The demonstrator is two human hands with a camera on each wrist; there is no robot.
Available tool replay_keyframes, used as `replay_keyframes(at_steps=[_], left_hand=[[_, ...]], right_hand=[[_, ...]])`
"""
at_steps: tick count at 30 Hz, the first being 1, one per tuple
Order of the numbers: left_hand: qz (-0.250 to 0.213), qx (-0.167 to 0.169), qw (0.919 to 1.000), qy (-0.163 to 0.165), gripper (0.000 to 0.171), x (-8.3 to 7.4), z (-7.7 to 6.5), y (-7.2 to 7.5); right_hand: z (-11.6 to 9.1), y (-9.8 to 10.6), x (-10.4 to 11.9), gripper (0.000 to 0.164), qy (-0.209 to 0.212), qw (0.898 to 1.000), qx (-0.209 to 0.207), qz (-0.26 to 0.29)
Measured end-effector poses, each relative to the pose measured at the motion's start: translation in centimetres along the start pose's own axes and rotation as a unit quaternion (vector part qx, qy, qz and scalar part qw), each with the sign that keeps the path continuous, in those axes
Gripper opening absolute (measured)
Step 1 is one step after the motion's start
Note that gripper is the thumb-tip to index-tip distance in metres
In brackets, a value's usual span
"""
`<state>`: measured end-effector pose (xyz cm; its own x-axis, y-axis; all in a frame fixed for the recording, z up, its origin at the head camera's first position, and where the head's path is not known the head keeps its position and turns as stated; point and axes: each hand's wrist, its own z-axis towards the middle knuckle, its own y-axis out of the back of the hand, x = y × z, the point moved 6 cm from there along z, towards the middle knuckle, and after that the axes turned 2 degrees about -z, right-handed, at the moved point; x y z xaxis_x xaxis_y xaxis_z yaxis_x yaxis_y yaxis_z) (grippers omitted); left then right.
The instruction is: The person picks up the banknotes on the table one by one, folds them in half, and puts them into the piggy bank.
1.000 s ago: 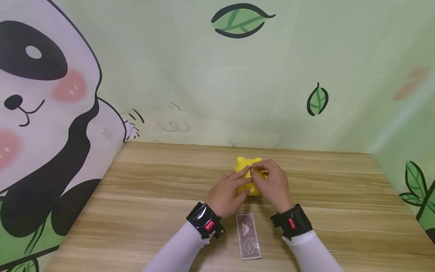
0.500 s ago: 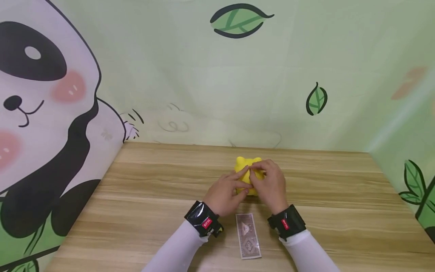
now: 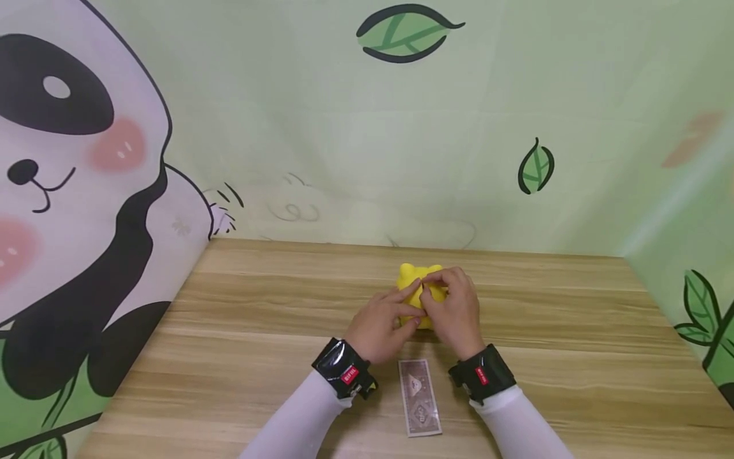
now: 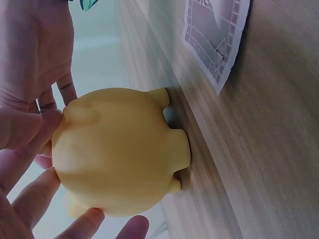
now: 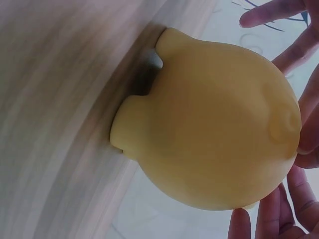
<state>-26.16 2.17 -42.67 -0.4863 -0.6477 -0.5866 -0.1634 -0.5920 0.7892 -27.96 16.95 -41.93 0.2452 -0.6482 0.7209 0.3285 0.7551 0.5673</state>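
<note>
A yellow piggy bank (image 3: 408, 275) stands upright on the wooden table, its rounded body and stubby feet seen close up in both wrist views. My left hand (image 3: 375, 326) rests against its left side and top with fingers spread and fairly straight. Over the top, my right hand (image 3: 459, 312) has its thumb and index finger bent close together at a small dark spot; whether they pinch something there is hidden. In the left wrist view, fingers of both hands meet around the bank's upper side (image 4: 117, 149). A brownish-purple banknote (image 3: 420, 398) lies flat between my forearms.
The wood-grain table (image 3: 258, 287) reaches back to a pale green wall (image 3: 321, 127) printed with leaves. A large panda print (image 3: 69, 159) covers the left wall. Both wrists wear black straps (image 3: 484, 373).
My right hand has shifted slightly left, and less of the dark line by its fingertips shows. The left hand, the piggy bank and the flat banknote stay almost in place.
</note>
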Motion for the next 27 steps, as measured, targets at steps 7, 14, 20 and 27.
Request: replay_keyframes(at_steps=[7, 14, 20, 27], left_hand=[[-0.002, 0.003, 1.0, -0.001, 0.025, -0.07, -0.06, 0.01], [-0.002, 0.003, 1.0, -0.005, 0.025, -0.12, -0.06, -0.01], [-0.004, 0.0, 0.9999, -0.01, 0.025, 0.03, 0.04, -0.12], [-0.052, 0.012, 0.9984, -0.017, 0.031, 0.17, -0.36, -0.12]], right_hand=[[-0.07, 0.06, -0.02, 0.016, -0.001, 1.0, 0.005, -0.006], [-0.14, 0.05, -0.05, 0.016, 0.004, 1.0, 0.007, -0.021], [-0.13, 0.16, 0.18, 0.016, 0.017, 0.999, 0.002, -0.028], [-0.4, 0.57, 0.2, 0.022, 0.001, 0.999, 0.049, -0.008]])
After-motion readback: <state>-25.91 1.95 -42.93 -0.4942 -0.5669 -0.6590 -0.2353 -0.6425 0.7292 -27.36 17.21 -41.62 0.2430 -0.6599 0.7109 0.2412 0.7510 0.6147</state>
